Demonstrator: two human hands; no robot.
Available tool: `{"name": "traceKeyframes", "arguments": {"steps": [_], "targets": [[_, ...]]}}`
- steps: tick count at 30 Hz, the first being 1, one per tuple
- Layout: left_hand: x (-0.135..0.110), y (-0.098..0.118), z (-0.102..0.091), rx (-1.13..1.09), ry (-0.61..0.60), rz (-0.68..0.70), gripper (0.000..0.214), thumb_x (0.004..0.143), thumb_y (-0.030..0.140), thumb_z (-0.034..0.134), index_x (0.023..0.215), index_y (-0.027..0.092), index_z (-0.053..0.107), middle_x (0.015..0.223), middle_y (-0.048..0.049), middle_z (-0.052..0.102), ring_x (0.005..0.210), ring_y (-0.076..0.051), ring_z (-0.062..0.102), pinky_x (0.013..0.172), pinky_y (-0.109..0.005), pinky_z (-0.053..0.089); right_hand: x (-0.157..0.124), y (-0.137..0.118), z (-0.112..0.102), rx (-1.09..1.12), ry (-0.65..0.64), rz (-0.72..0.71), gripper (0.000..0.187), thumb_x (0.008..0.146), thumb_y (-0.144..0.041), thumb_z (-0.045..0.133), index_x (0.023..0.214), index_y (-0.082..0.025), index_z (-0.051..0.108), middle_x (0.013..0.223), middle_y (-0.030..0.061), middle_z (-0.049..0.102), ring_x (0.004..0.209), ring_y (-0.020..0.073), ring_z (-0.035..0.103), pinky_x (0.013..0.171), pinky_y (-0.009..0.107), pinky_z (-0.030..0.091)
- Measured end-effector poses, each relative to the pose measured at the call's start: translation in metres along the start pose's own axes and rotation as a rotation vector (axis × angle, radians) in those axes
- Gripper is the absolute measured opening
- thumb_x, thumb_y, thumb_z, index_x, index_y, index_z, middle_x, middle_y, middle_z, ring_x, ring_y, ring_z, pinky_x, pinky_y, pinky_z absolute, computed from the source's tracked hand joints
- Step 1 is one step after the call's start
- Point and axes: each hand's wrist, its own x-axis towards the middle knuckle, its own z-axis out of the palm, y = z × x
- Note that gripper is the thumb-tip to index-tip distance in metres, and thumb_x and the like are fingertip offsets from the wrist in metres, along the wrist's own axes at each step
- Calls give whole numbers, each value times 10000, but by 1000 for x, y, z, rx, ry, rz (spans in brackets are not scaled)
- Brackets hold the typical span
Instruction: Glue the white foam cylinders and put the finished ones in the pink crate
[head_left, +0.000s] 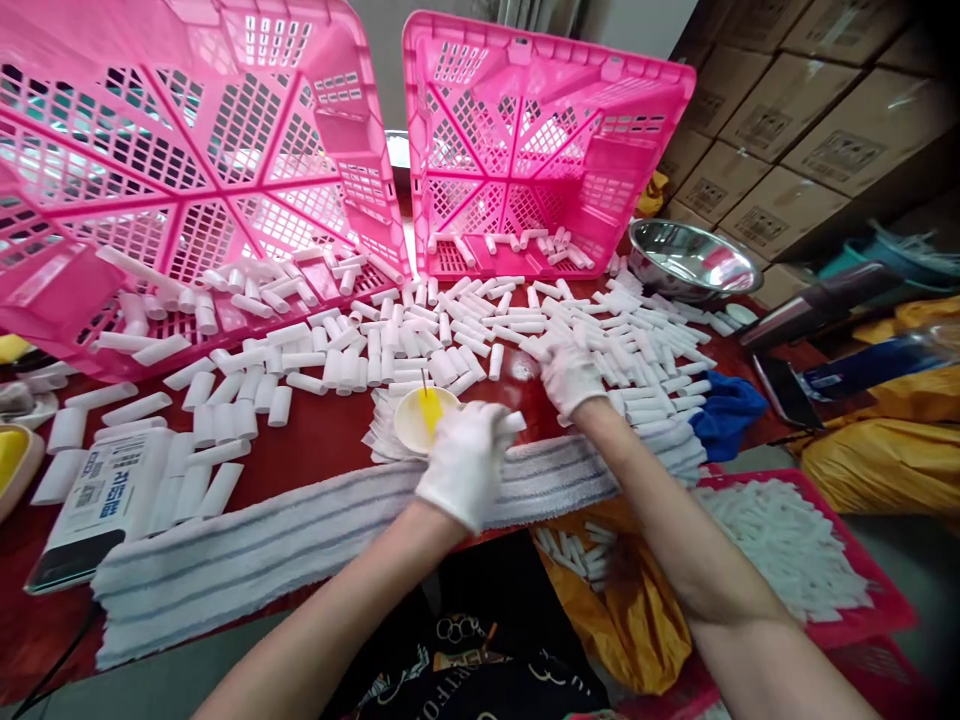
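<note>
My left hand (469, 460), in a white glove, is closed on a short white tube (514, 422) whose end sticks out to the right of the fingers. Just beside it, a small white bowl (405, 425) holds something yellow (430, 408) with a thin dark stick upright in it. My right hand (572, 375), gloved too, reaches into the pile of white tubes (634, 345); its fingertips blend with the tubes, so their grip is unclear. A striped towel (300, 545) lies along the table's front edge, beneath my left wrist.
Two pink plastic baskets (517, 180) stand tipped on their sides behind the pile, with tubes inside. A steel bowl (694, 262) sits at the back right, near a blue cloth (729, 412). At left lies a white scale-like box (105, 500). A red crate (892, 595) of white pieces stands lower right.
</note>
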Motion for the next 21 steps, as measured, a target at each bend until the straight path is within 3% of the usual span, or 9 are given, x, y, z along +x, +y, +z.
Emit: {"name": "traceKeyframes", "arguments": {"steps": [2,4,6,8,12,16,21], "targets": [[-28,-20,-18,-183,171,-104,327,894,377,417,1145,192,516,1038,-84,645,957,-182,604,893,-332,451,-7,-7,9,67,-53,34,337,829,-399,564,1008,-119,620,888,101,645,776,185,600,720,338,497],[-43,-44,-32,-191,308,-308,368,882,401,436,1183,193,476,1090,-84,634,979,-190,610,883,-328,465,-20,-23,21,251,-201,64,364,829,-426,545,1061,-156,619,918,76,665,742,163,613,682,291,498],[-45,-68,-40,-152,349,-466,398,878,426,425,1194,189,475,1128,-99,619,1012,-215,602,889,-349,463,-31,-42,38,448,-364,101,393,840,-448,515,1106,-175,609,930,52,672,709,140,623,627,254,495],[-38,-86,-41,-170,314,-529,418,879,434,408,1200,177,481,1138,-114,618,1037,-226,594,903,-355,457,-33,-58,57,502,-437,120,395,843,-452,506,1091,-167,623,851,43,675,660,129,618,583,241,487],[-25,-100,-39,-210,224,-523,421,874,415,414,1205,164,485,1141,-121,623,1048,-227,593,905,-344,456,-25,-59,87,325,-294,-10,288,820,-368,559,992,-161,661,897,60,677,795,148,626,734,271,502],[-24,-96,-42,-90,168,-543,412,854,391,445,1195,168,505,1079,-119,646,979,-246,615,866,-356,466,-26,-40,95,193,-214,-236,194,767,-301,618,880,-159,686,861,65,665,831,173,608,805,308,491],[-23,-94,-43,-60,145,-570,404,850,375,448,1195,172,507,1040,-118,652,937,-247,622,837,-349,472,-36,-35,96,212,-226,-182,345,816,-351,578,1106,-168,620,987,60,670,871,166,630,816,290,510]]}}
